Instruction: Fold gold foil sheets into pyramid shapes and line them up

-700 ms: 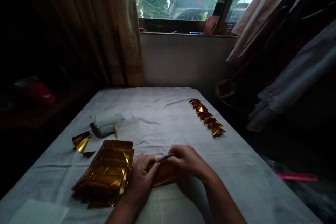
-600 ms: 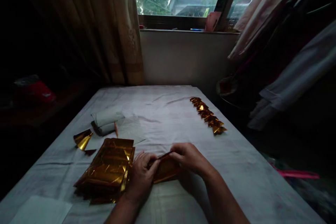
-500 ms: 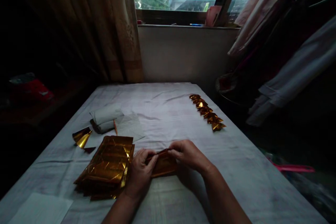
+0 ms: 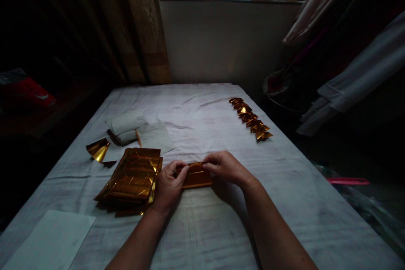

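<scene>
Between my two hands, near the middle of the cloth-covered table, is a sheet of gold foil paper (image 4: 198,177) with its far edge folded over. My left hand (image 4: 171,183) pinches its left end between thumb and fingers. At the upper right corner, my right hand (image 4: 226,166) grips the same sheet, fingers pressed together. Just left of my left hand lies a thick stack of gold foil paper (image 4: 131,177) with uneven edges. A row of folded gold foil pieces (image 4: 248,118) lies along the table's right side.
Beyond the stack are folded whitish papers (image 4: 126,124) and a curled gold foil scrap (image 4: 98,149). A white sheet (image 4: 52,240) rests at the near left corner of the table (image 4: 202,228). Clothes (image 4: 357,76) hang at the right, a curtain (image 4: 139,29) at the left.
The camera view has tilted down, so everything sits higher in the picture. Both hands keep hold of the foil sheet, whose far edge now shows a flatter fold.
</scene>
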Demonstrator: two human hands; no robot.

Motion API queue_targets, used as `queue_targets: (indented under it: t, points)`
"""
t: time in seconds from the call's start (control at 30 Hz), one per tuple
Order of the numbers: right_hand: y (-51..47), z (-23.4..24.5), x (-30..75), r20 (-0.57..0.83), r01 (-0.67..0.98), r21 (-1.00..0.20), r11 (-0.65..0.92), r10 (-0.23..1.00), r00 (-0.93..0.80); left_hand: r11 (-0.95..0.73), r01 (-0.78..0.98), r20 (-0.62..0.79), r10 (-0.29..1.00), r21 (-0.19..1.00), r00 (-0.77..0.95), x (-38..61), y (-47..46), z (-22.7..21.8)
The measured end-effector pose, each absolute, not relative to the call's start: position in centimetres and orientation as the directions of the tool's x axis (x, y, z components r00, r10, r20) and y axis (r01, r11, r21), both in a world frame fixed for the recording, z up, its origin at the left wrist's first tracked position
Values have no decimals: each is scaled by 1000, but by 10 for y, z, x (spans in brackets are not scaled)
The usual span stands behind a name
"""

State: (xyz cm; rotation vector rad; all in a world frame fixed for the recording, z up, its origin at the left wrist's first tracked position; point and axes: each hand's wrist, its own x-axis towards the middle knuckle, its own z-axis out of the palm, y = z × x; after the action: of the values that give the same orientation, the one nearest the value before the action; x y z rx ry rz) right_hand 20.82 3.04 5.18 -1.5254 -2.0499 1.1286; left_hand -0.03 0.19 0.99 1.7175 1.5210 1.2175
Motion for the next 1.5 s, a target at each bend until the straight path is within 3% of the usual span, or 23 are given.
queue_targets:
  t: [1.5]
  points:
    - [28,58,207,-193,656,-751,76,925,-327,-151,422,182,983,894,-34,1,0,10]
